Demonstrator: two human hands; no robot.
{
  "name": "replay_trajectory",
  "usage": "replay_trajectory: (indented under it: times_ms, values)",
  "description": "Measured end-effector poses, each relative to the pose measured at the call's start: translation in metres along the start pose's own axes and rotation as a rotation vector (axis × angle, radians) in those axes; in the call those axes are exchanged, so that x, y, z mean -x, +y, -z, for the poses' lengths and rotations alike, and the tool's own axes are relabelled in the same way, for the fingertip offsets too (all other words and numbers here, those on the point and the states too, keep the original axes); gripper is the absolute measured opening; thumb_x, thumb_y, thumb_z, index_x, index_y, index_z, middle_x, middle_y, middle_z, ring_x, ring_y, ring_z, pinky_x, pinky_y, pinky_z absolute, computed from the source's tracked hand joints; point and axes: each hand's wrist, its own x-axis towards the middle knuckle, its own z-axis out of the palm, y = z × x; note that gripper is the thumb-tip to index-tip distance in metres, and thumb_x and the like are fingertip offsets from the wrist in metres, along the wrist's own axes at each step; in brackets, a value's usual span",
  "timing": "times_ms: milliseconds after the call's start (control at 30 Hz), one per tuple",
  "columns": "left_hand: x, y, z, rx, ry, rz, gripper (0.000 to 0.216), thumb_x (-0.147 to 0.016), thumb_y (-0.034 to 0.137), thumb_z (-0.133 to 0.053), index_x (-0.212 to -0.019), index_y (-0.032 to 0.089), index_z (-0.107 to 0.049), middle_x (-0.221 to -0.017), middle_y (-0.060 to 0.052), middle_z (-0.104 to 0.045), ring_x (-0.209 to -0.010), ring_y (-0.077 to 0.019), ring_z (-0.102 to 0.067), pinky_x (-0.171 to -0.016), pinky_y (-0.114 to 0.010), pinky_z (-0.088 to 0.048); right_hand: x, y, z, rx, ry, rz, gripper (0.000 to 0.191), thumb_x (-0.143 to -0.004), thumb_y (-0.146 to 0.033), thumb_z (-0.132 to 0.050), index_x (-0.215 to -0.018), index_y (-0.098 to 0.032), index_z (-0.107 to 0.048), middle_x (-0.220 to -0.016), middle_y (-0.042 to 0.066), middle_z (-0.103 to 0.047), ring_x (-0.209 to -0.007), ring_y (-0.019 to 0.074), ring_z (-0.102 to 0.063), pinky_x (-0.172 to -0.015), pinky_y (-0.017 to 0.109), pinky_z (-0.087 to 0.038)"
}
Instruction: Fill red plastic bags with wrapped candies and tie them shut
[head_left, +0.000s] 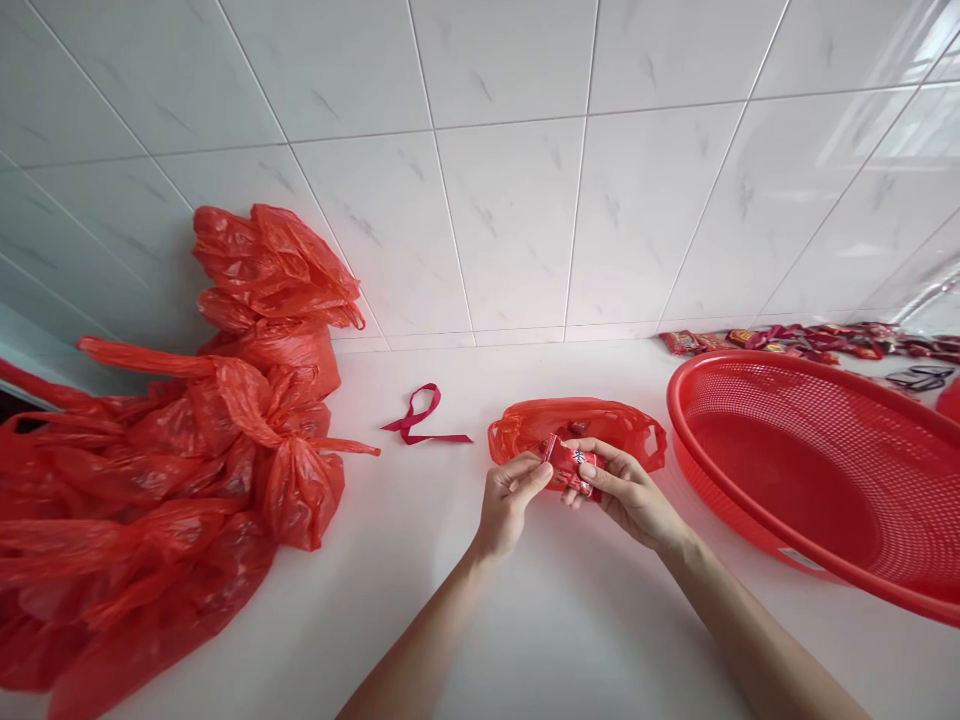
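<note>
Between my two hands is a small red packet (570,466) with pale lettering and a crimped end. My left hand (510,500) pinches its left end between thumb and fingers. On the other end, my right hand (626,492) is closed with the thumb on the front. Just behind my hands an opened red plastic bag (525,415) lies on the white counter, a few small dark red items showing inside. The contents behind my fingers are hidden. A dark red ribbon (420,425) lies in a loose loop left of the bag.
Knotted red plastic bags (187,480) pile up on the left, against the tiled wall (510,220). A red perforated basket (787,500) stands at the right. Behind it lie a row of red packets (750,340) and dark-handled scissors (919,378).
</note>
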Motion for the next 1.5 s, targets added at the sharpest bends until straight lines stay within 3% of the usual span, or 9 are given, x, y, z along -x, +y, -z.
replay_trajectory:
  times_ms: [333,533,900,1233,1400,1500]
  values:
    - [0.0008,0.0005,-0.0011,-0.016,-0.012,0.019,0.034,-0.09,0.041,-0.064,-0.067,0.017,-0.068,-0.072,-0.003,-0.063,-0.076,-0.0193,-0.059,-0.081,-0.033,-0.046,0.0002,-0.002,-0.002,-0.004,0.006,-0.004,0.033,-0.083,-0.037,-0.08,-0.109,-0.019,-0.069,-0.075,0.002,-0.075,-0.068,0.015,-0.072,-0.071,0.029,-0.055]
    - [0.0012,0.0015,-0.0001,-0.024,-0.045,0.052,0.034,-0.091,0.045,-0.063,-0.074,0.016,-0.071,-0.074,-0.004,-0.063,-0.078,-0.0195,-0.058,-0.084,-0.034,-0.046,0.001,-0.0032,0.0012,0.004,0.011,-0.017,0.032,-0.083,-0.035,-0.08,-0.108,-0.019,-0.071,-0.066,-0.001,-0.068,-0.056,0.0113,-0.064,-0.053,0.022,-0.047]
    - [0.0024,-0.001,-0.0021,0.076,-0.088,0.156,0.04,-0.088,0.049,-0.064,-0.066,0.016,-0.064,-0.07,-0.006,-0.061,-0.075,-0.0197,-0.053,-0.078,-0.034,-0.042,0.001,-0.0045,0.0023,-0.068,-0.044,-0.084,0.035,-0.082,-0.039,-0.08,-0.108,-0.017,-0.072,-0.075,0.004,-0.072,-0.049,0.0077,-0.057,-0.043,0.018,-0.039]
    - [0.0034,-0.0009,-0.0049,0.226,-0.102,0.22,0.042,-0.084,0.051,-0.07,-0.062,0.016,-0.062,-0.066,-0.003,-0.057,-0.068,-0.0163,-0.05,-0.075,-0.034,-0.044,0.0028,-0.0054,0.0006,-0.066,-0.045,-0.091,0.034,-0.083,-0.039,-0.078,-0.108,-0.017,-0.07,-0.075,0.004,-0.072,-0.049,0.0079,-0.057,-0.042,0.019,-0.037]
    - [0.0024,-0.0032,-0.0024,0.112,-0.045,0.158,0.04,-0.091,0.049,-0.061,-0.067,0.017,-0.066,-0.071,-0.006,-0.066,-0.076,-0.0214,-0.06,-0.079,-0.036,-0.045,0.0036,-0.0056,0.0002,-0.046,0.043,-0.06,0.032,-0.083,-0.039,-0.079,-0.106,-0.019,-0.071,-0.069,0.0,-0.067,-0.052,0.0092,-0.058,-0.048,0.021,-0.043]
    - [0.0027,0.001,-0.0035,0.046,-0.098,0.118,0.039,-0.092,0.049,-0.059,-0.073,0.017,-0.07,-0.078,-0.009,-0.072,-0.082,-0.0246,-0.064,-0.082,-0.037,-0.046,0.0031,-0.0054,0.0003,-0.021,0.086,-0.048,0.032,-0.082,-0.04,-0.08,-0.105,-0.019,-0.071,-0.069,0.0,-0.067,-0.053,0.0095,-0.058,-0.049,0.022,-0.044]
